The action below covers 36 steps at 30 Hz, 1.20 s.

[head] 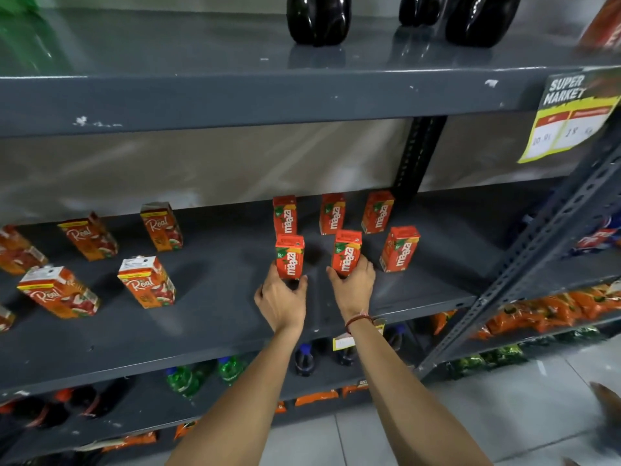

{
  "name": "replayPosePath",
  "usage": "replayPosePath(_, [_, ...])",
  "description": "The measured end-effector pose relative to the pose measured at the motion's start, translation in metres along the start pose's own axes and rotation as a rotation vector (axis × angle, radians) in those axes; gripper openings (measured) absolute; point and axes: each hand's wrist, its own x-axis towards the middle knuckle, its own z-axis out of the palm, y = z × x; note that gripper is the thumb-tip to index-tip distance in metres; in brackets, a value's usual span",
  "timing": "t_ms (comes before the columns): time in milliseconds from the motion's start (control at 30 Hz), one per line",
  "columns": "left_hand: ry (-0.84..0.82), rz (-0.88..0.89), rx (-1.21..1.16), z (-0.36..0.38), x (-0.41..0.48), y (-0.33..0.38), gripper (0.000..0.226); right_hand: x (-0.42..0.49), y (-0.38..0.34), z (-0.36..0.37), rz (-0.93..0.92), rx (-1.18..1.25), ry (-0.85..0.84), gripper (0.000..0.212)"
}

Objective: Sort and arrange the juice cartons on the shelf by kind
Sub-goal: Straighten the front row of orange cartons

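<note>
On the grey middle shelf (218,317), several small red Maaza cartons stand in two rows at centre right. My left hand (280,302) grips the front-left Maaza carton (290,253). My right hand (353,284) grips the front-middle Maaza carton (347,250). A third front carton (400,248) stands free to the right. Behind them stand three more Maaza cartons (332,213). On the shelf's left part, several larger orange Real cartons (146,280) stand loosely spaced, some turned at angles.
Dark soda bottles (319,18) stand on the upper shelf. A supermarket price tag (568,119) hangs at the upper right. A slanted metal upright (524,274) borders the shelf's right end. Bottles and orange snack packs fill the lower shelves.
</note>
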Motion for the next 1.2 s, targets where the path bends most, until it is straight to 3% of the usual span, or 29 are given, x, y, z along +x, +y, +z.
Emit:
replayPosePath(433, [0.056, -0.145, 0.058, -0.006, -0.013, 0.022, 0.034, -0.001, 0.005, -0.013, -0.042, 0.032, -0.09, 0.048])
replayPosePath(1200, [0.062, -0.099, 0.1, -0.007, -0.022, 0.021, 0.041, -0.007, 0.003, -0.012, -0.035, -0.011, -0.055, 0.053])
